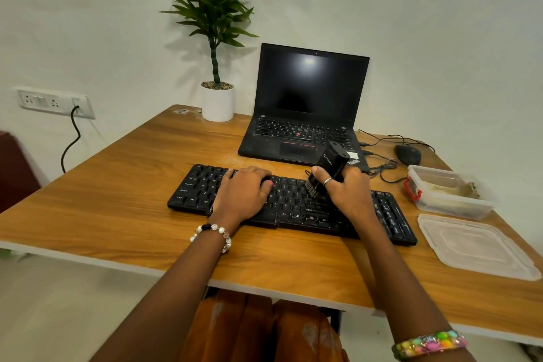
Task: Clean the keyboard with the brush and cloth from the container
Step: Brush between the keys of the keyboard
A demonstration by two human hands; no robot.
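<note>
Keyboard (293, 206), black, lies near the wooden desk's (117, 200) front edge. Left hand (244, 191) presses flat on its keys; right hand (346, 188) grips the black brush (326, 169), bristles touching the keys. Rightward lie a clear lid (476, 247) and open container (449, 194) with cloth (440, 188). Beyond stand a laptop (305, 103), mouse (408, 154) and potted plant (217, 62).

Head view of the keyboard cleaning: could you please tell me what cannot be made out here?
- Keyboard middle keys: covered by left hand and right hand.
- Brush bristle contact: partly hidden by fingers.
- Container contents: blurred by its translucent walls.
- Lid: right corner nearly cut off.
</note>
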